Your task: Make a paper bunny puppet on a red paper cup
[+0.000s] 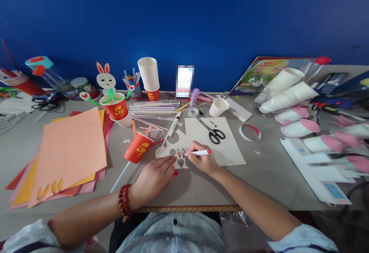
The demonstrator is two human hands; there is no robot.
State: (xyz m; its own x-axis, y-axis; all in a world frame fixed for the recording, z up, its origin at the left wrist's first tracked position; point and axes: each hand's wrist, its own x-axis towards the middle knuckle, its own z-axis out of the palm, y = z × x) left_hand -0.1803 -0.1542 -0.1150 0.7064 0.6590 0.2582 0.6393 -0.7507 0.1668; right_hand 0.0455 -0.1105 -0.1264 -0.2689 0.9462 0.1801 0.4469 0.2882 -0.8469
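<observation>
My right hand (203, 159) grips a white marker with a red end (200, 152). Its tip rests at one of two small ear shapes (181, 153), outlined in black with red inside, drawn on a cut piece of white paper (182, 139). This piece has round and heart-shaped holes. My left hand (154, 178) lies flat, fingers stretched over the paper's left edge. A red marker cap (175, 173) pokes out by its thumb side; whether it is held is hidden. Black scissors (215, 134) lie on a white sheet (230, 149) to the right.
A red paper cup (138, 147) lies tilted left of the paper. Behind it stands a rabbit-faced cup figure (115, 107). Coloured paper (72, 149) is stacked left. Straws (155, 108), a cup stack (148, 74), a phone (185, 81) and a tape roll (250, 133) lie around.
</observation>
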